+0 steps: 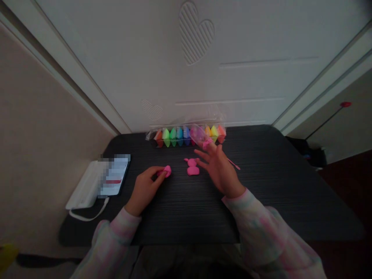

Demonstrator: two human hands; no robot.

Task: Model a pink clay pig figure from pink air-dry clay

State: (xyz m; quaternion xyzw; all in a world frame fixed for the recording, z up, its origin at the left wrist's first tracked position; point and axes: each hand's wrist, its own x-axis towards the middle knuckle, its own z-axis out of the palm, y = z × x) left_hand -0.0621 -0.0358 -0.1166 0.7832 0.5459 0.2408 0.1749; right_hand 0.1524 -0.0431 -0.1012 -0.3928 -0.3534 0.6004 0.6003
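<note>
My left hand (144,190) pinches a lump of pink modelling clay (167,171) between thumb and fingertips, just above the table. My right hand (221,170) is raised with its fingers spread, palm turned partly to the left. At its index fingertip shows a small pink clay bit (207,143); whether it sticks to the finger cannot be told. Between both hands a flat pink clay figure (193,170) lies on the table, with a rounded head, two ear-like points and a wider body below. Partly behind my right hand lies a thin pink tool (234,164).
Clear plastic packaging holding several coloured clay blocks (180,136) lies along the back of the dark table (270,186), against a white panel. At left are a phone (117,176) and a white power bank (84,190) with a cable (90,219).
</note>
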